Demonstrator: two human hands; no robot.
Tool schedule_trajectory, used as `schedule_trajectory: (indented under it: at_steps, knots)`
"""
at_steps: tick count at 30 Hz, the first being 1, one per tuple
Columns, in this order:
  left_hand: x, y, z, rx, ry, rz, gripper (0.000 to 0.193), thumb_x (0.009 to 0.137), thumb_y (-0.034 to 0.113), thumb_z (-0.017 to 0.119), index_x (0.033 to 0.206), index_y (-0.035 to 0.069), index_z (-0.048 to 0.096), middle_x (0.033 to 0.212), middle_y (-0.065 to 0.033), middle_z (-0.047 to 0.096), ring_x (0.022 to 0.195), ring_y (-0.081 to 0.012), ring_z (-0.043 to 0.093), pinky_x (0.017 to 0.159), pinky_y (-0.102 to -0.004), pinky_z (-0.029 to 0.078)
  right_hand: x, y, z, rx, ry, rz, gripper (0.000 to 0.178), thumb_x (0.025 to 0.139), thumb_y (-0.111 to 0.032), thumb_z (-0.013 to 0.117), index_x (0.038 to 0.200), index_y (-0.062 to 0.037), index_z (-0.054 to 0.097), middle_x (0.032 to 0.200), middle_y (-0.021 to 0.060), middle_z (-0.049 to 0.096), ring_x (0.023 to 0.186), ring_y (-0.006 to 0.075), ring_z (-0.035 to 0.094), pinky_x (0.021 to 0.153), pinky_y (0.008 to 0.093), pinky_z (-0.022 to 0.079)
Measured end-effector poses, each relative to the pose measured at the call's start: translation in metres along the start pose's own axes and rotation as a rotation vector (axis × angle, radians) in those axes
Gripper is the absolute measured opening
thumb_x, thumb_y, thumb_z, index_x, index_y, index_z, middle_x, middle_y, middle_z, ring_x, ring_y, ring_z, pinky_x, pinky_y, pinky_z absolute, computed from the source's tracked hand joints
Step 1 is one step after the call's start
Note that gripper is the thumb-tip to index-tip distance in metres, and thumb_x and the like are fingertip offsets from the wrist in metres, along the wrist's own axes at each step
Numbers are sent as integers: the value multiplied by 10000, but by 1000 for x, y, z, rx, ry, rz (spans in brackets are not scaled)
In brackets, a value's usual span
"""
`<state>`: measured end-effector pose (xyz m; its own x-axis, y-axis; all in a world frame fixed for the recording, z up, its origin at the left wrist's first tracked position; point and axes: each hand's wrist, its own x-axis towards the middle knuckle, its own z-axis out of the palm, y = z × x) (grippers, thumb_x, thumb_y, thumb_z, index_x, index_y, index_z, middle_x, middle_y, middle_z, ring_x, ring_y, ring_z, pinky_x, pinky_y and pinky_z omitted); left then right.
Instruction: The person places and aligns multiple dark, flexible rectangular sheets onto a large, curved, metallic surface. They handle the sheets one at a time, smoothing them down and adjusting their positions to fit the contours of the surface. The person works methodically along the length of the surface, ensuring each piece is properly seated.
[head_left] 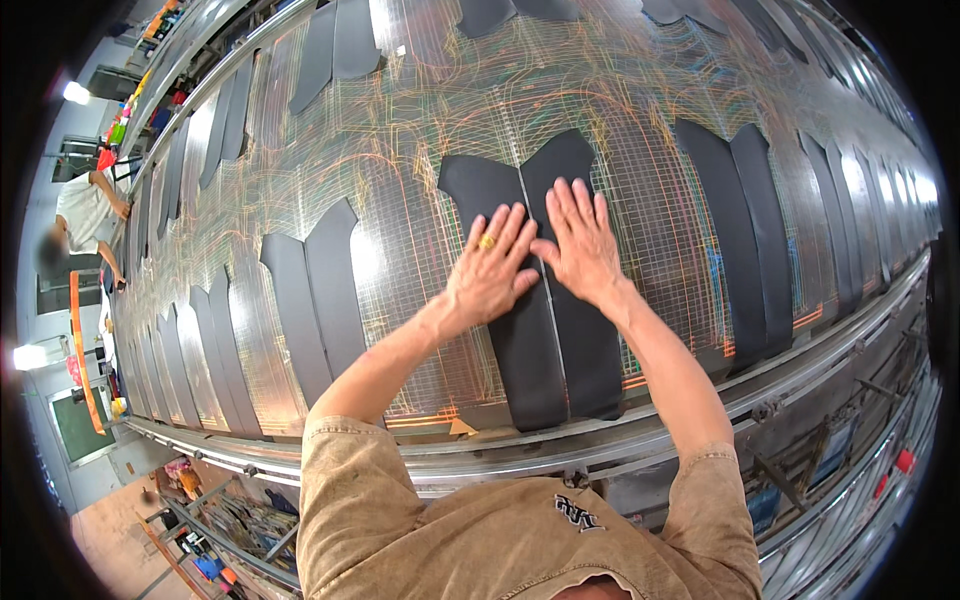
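Two long dark grey cut fabric panels lie side by side on the table in front of me, a narrow seam of table showing between them. On the left panel (525,350) rests my left hand (490,262), flat with fingers spread and a yellow ring on one finger. My right hand (580,245) lies flat on the right panel (590,350), fingers pointing away from me, its thumb reaching toward the left hand near the seam. Neither hand holds anything. The palms hide the middle of both panels.
Similar dark panel pairs (735,230) lie in rows along the long metal table (440,220), which is marked with coloured grid lines. A metal rail (520,462) runs along the near edge. At the far left, another person (88,215) in white reaches over the table.
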<state>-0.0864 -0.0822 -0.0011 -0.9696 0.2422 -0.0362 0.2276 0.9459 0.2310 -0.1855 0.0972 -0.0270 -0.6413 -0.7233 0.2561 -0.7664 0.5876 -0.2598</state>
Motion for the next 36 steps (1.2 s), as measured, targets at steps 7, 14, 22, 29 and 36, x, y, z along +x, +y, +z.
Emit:
schedule_trajectory:
  at_steps: [7,14,22,29,36]
  knots:
    - [-48,43,16,-76,-48,123,842,930,593,465,1519,27,263,1603,-171,190,1499,-328,128,1198,-551,99,-100,-50,-37,99,-152,6,715,930,-401,568,1446,49,360,1547,216,290,1452,380,241,1183,521,198]
    - [13,-6,1,74,-49,202,703,986,527,386,1529,92,280,1608,-99,228,1492,-300,177,1196,-538,138,-146,-78,-44,121,-179,116,755,944,-462,518,1453,65,337,1565,228,247,1456,393,216,1190,525,171]
    - [57,-31,20,185,61,161,699,997,615,221,1560,202,208,1627,-33,167,1506,-300,71,1220,-512,71,-180,-97,-51,94,-241,113,823,921,-551,489,1474,34,320,1591,194,191,1466,385,175,1189,542,163]
    - [-23,46,18,91,-100,383,723,976,635,264,1552,200,241,1629,-48,162,1506,-313,75,1213,-534,58,-205,-122,-66,159,-350,194,942,872,-559,554,1516,28,197,1604,194,148,1486,372,123,1197,526,141]
    - [-93,90,26,-52,-263,504,714,992,592,278,1554,156,226,1636,-19,120,1511,-264,51,1223,-518,9,-227,-131,-89,292,-450,257,841,921,-524,546,1470,66,306,1589,213,181,1479,368,153,1189,515,169]
